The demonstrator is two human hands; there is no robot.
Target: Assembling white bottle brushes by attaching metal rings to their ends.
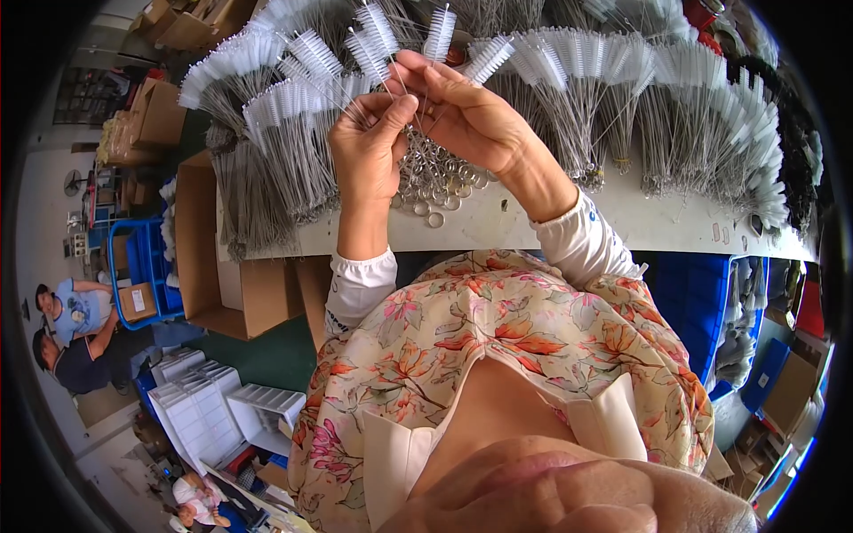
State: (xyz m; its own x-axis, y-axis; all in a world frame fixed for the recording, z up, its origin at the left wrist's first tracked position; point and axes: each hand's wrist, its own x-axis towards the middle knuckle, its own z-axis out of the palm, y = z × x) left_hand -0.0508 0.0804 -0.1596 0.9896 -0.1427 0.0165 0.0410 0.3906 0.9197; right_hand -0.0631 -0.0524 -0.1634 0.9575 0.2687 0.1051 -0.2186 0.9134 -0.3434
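Note:
Over the heap on the table, my left hand (371, 151) is closed, thumb and fingers pinching thin wire stems of bottle brushes. White bristle heads (369, 55) rise above its fingertips. Close beside it, my right hand (480, 115) is closed too, its thumb and fingers bent together around brush stems. One white brush head (489, 59) sticks out behind the right fingers, and another brush head (439, 34) stands above them. The exact number of stems in each hand is hidden. Below both hands lies a pile of shiny metal rings (435, 182), apparently the looped stem ends.
Bundles of wire-stemmed brushes (284, 160) line the left of the white table (498, 222); more brush bundles (577, 98) fill the right. A cardboard box (206, 258) stands left, a blue bin (689, 298) right. Two people (75, 329) are at far left, another person (197, 499) lower left.

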